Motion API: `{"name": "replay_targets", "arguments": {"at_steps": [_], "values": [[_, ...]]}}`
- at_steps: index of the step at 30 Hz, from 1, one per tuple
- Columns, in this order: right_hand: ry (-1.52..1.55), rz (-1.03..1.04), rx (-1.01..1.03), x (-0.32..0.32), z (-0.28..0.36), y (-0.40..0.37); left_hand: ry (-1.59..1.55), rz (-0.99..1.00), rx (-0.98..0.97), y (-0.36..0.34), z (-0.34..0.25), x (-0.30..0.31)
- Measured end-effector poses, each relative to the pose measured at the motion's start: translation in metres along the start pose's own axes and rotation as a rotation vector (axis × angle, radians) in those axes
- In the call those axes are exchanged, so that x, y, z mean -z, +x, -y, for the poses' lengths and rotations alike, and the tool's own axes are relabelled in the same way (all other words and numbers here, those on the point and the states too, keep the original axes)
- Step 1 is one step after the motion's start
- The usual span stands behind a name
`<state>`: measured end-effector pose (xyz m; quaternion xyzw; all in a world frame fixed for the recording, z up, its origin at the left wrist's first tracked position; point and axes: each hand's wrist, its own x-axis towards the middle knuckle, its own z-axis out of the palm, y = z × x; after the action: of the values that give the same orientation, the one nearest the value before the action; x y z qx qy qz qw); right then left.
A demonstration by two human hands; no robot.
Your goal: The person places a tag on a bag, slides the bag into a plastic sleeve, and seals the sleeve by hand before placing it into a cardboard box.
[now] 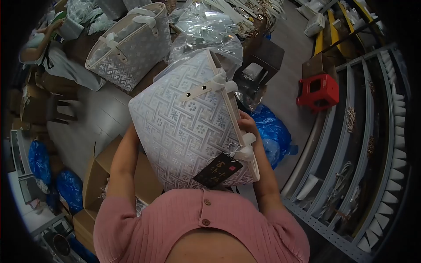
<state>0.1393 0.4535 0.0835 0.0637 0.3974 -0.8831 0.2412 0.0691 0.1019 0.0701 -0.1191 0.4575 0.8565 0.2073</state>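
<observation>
A silvery-white patterned tote bag [184, 118] is held tilted against my chest. It has wrapped handle ends, a riveted strap tab and a black hang tag [218, 170] with gold lettering, tied on by a thin string. My right hand [247, 123] grips the bag at its open rim side, only part of the fingers showing. My left forearm [126, 151] reaches behind the bag's other side, which hides the left hand and its fingers. A second matching tote bag [136, 48] stands beyond on the worktable, with wrapping on its handles.
Clear plastic wrap [206, 30] and white straps [245, 13] cover the table ahead. An open cardboard box [98, 175] is below left. A blue plastic bag [269, 131], a red stool [318, 92] and metal shelving [346, 175] are to the right. Another person [66, 65] sits far left.
</observation>
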Motion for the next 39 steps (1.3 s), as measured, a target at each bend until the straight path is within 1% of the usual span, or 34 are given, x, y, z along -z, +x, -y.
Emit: {"name": "replay_targets", "arguments": {"at_steps": [3, 4, 5, 6, 7, 9, 10, 11, 12, 13, 14, 15, 16, 17, 18, 19, 20, 21, 22, 23, 24, 25, 26, 27, 28, 29, 30, 31, 32, 33, 34, 36, 37, 39], "values": [[-0.114, -0.049, -0.005, -0.008, 0.003, 0.001, -0.030, -0.021, -0.022, 0.001, -0.008, 0.014], [-0.109, -0.053, 0.006, -0.006, -0.003, -0.001, -0.021, -0.012, -0.020, 0.010, -0.011, 0.035], [0.030, 0.016, 0.031, 0.002, -0.012, -0.002, 0.316, 0.033, -0.239, 0.026, -0.015, 0.064], [0.166, 0.088, 0.049, 0.007, -0.021, -0.002, 0.649, 0.072, -0.459, 0.029, -0.022, 0.072], [0.168, 0.094, 0.044, 0.012, -0.031, -0.004, 0.651, 0.064, -0.461, 0.026, -0.022, 0.081], [0.217, 0.136, 0.079, 0.027, -0.056, -0.004, 0.898, -0.116, -0.605, 0.001, -0.030, 0.065], [0.433, -0.004, -0.031, 0.132, -0.144, 0.040, 0.904, -0.125, -0.677, -0.010, -0.031, 0.049], [0.432, 0.001, -0.052, 0.142, -0.162, 0.042, 0.904, -0.147, -0.672, -0.018, -0.031, 0.038], [0.443, -0.037, 0.006, 0.153, -0.179, 0.035, 1.038, -0.129, -0.777, -0.025, -0.029, 0.027], [0.454, -0.076, 0.066, 0.153, -0.185, 0.029, 1.176, -0.105, -0.880, -0.031, -0.026, 0.016], [0.454, -0.070, 0.051, 0.153, -0.191, 0.027, 1.165, -0.077, -0.883, -0.037, -0.019, 0.002], [0.496, 0.053, 0.025, 0.151, -0.197, 0.028, 1.167, -0.092, -0.883, -0.042, -0.014, 0.004], [0.536, 0.179, 0.003, 0.149, -0.203, 0.031, 1.220, -0.228, -0.997, -0.045, -0.009, 0.009], [0.536, 0.188, 0.002, 0.125, -0.189, 0.028, 1.270, -0.361, -1.109, -0.044, -0.005, 0.017], [0.494, 0.102, -0.072, 0.077, -0.153, 0.014, 1.275, -0.362, -1.118, -0.046, 0.001, 0.029], [0.453, 0.008, -0.147, 0.051, -0.131, 0.003, 1.228, -0.507, -1.016, -0.046, 0.010, 0.045], [0.456, 0.010, -0.139, 0.068, -0.135, 0.004, 1.175, -0.644, -0.914, -0.046, 0.020, 0.057], [0.421, 0.114, -0.076, 0.107, -0.147, 0.012, 1.178, -0.635, -0.923, -0.044, 0.029, 0.064], [0.386, 0.217, -0.011, 0.151, -0.175, 0.032, 0.915, -0.560, -0.771, -0.041, 0.037, 0.069], [-0.157, 0.187, -0.017, 0.213, -0.245, 0.077, 0.660, -0.480, -0.608, -0.035, 0.042, 0.071], [-0.148, 0.181, -0.007, 0.147, -0.184, 0.033, 0.669, -0.468, -0.607, -0.027, 0.047, 0.077], [-0.089, -0.322, -0.069, 0.023, -0.113, 0.013, 0.606, -0.370, -0.517, -0.017, 0.051, 0.083], [-0.377, -0.355, -0.115, 0.016, -0.103, 0.016, 0.541, -0.270, -0.420, -0.006, 0.051, 0.083], [-0.364, -0.371, -0.106, 0.042, -0.127, 0.032, 0.550, -0.252, -0.412, -0.002, 0.048, 0.083], [-0.488, -0.419, -0.061, 0.087, -0.171, 0.059, 0.397, -0.300, -0.273, -0.001, 0.046, 0.082], [-0.616, -0.467, -0.014, 0.111, -0.194, 0.076, 0.245, -0.347, -0.137, 0.001, 0.043, 0.080], [-0.911, -0.599, -0.050, 0.064, -0.150, 0.056, 0.253, -0.328, -0.140, 0.004, 0.042, 0.077], [-0.905, -0.609, -0.040, 0.048, -0.134, 0.054, 0.259, -0.338, -0.295, 0.007, 0.043, 0.072], [-0.905, -0.749, 0.094, 0.038, -0.124, 0.055, 0.261, -0.349, -0.449, 0.007, 0.043, 0.070], [-0.900, -0.884, 0.228, 0.032, -0.115, 0.059, 0.265, -0.343, -0.451, 0.012, 0.040, 0.075], [-0.898, -0.887, 0.231, 0.024, -0.104, 0.067, 0.328, -0.348, -0.445, 0.020, 0.031, 0.084], [-0.919, -0.972, 0.626, 0.020, -0.087, 0.083, 0.394, -0.356, -0.444, 0.034, 0.025, 0.094], [-0.915, -0.972, 0.632, 0.023, -0.079, 0.092, 0.453, -0.348, -0.458, 0.038, 0.025, 0.097], [-1.018, -0.777, 0.842, 0.029, -0.066, 0.111, 0.512, -0.339, -0.475, 0.037, 0.020, 0.097]]}}
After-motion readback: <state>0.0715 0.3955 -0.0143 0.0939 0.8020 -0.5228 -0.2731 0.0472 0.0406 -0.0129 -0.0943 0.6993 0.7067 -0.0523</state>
